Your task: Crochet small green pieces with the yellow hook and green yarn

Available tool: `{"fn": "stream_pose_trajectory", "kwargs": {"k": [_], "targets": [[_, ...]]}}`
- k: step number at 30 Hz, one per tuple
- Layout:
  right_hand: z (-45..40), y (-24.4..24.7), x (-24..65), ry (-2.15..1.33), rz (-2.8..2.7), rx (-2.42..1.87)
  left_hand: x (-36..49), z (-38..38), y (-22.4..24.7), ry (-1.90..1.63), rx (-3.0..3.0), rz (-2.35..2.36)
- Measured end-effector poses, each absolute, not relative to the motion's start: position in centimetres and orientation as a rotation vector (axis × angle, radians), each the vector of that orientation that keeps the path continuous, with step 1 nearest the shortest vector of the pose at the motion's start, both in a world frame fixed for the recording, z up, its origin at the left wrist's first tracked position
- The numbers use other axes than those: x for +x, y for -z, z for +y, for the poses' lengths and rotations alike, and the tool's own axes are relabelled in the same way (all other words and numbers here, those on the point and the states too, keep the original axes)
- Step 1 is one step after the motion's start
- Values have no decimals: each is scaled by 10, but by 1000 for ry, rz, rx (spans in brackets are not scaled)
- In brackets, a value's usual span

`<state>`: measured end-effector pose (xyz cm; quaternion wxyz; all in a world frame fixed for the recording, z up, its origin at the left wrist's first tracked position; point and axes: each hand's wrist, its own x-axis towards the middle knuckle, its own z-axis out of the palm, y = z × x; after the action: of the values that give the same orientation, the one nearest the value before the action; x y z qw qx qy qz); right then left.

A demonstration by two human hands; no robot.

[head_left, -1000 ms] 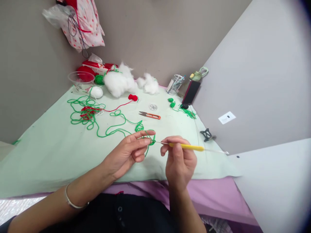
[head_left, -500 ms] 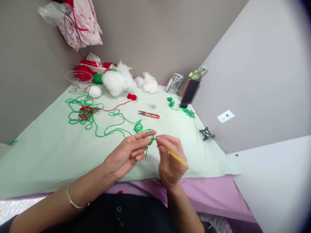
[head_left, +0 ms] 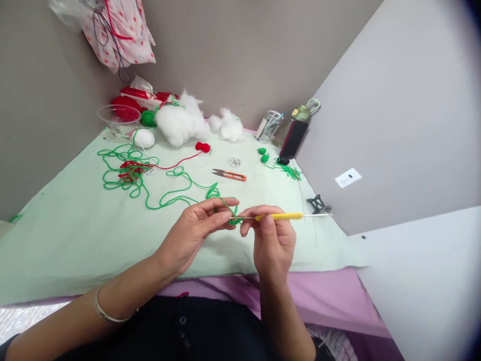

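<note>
Hook [head_left: 289,216] levelled; in right grip [head_left: 273,241]; green piece [head_left: 235,221] pinched in left grip [head_left: 191,231]

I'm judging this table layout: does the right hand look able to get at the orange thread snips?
Probably yes: the thread snips lie uncovered beyond the right hand, though that hand holds the yellow-handled crochet hook.
</note>
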<state>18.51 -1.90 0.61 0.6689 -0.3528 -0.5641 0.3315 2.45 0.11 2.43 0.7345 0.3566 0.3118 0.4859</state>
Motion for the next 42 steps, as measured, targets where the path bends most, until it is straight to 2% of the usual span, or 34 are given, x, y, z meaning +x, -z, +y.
{"fn": "stream_pose_trajectory", "kwargs": {"k": [6,10,12,15,20,25,30,32,38,42], "targets": [[-26,1,186,60,-1744,-818,22,4,-15,-1130,869,751],[-25,8,182,341,-1832,-887,22,4,-16,-1051,771,682],[-24,8,181,266,-1803,-916,23,4,-19,-974,692,636],[-24,3,183,-93,-1608,-913,23,4,-22,-892,597,614],[-19,-5,184,-648,-1309,-807,24,2,-25,-961,655,636],[-20,-6,178,-549,-1396,-866,28,-1,-27,-1008,815,654],[-24,5,175,-59,-1620,-947,30,0,-23,-1023,675,674],[-24,8,176,35,-1642,-949,30,2,-22,-970,583,635],[-19,-2,183,-607,-1207,-885,26,6,-21,-975,531,630],[-17,-4,181,-702,-1280,-872,28,3,-21,-1013,674,678]]}}
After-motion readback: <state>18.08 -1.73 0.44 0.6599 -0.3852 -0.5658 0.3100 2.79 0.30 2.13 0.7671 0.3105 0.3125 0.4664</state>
